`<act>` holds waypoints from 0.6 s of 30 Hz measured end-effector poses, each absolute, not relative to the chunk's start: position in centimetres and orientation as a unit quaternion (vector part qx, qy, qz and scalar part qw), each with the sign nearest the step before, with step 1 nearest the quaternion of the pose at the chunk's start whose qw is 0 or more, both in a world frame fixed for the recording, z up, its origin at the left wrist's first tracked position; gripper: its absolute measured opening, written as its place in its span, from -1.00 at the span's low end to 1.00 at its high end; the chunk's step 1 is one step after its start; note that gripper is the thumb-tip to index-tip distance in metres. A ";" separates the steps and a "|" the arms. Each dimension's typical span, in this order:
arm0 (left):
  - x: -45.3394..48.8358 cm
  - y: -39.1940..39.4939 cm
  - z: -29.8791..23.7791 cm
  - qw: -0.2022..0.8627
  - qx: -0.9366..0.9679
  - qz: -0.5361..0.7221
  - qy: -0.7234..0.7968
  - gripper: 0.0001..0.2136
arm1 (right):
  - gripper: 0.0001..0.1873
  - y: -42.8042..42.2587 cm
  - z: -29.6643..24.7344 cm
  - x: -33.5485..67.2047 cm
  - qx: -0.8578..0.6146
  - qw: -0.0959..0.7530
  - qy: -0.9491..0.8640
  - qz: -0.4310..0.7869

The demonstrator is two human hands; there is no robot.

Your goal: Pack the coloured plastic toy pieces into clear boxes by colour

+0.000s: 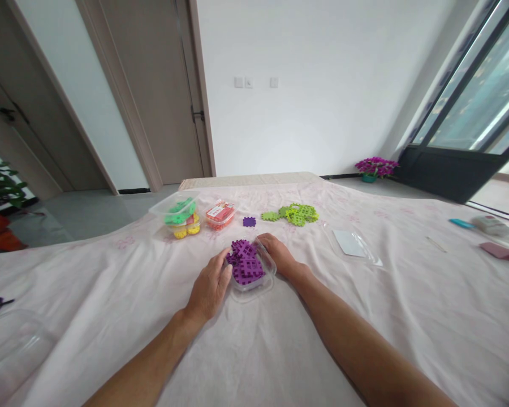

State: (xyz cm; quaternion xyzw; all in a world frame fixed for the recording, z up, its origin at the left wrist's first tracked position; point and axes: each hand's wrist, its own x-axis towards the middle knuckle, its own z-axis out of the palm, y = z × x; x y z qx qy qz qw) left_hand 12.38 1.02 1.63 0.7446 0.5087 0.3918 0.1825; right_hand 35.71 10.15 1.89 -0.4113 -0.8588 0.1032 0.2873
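Note:
A clear plastic container (270, 263) filled with purple interlocking plastic pieces (246, 267) rests on the cloth, directly in front of me. My left hand (211, 284) grips its left side, the thumb near the purple pieces. At the far right rim my right hand (279, 254) holds the same container, its fingers bent round the edge and partly hidden. Just beyond lies a single dark purple piece (249, 222) on the cloth. Behind and to the right is a pile of yellow-green interlocking pieces (299, 214).
A clear box (169, 213) with green and yellow pieces and a red-labelled box (220, 213) stand at the back left. To the right lies a clear plastic bag (350, 243) with a white card. A clear container (17, 350) sits at the lower left.

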 end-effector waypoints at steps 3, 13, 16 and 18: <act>12.4 1.0 1.7 0.181 0.744 0.391 0.510 -0.57 | -0.73 10.3 1.6 35.8 -0.436 0.251 -0.861 0.076; 12.5 0.9 1.9 0.188 0.743 0.394 0.507 -0.57 | -0.55 9.6 2.2 35.8 -0.432 0.167 -0.885 0.054; 12.5 0.9 2.0 0.184 0.744 0.396 0.505 -0.57 | -0.59 9.5 2.5 35.7 -0.429 0.165 -0.887 0.050; 12.5 0.9 1.9 0.173 0.748 0.401 0.500 -0.59 | -0.61 9.3 2.6 35.6 -0.423 0.169 -0.889 0.048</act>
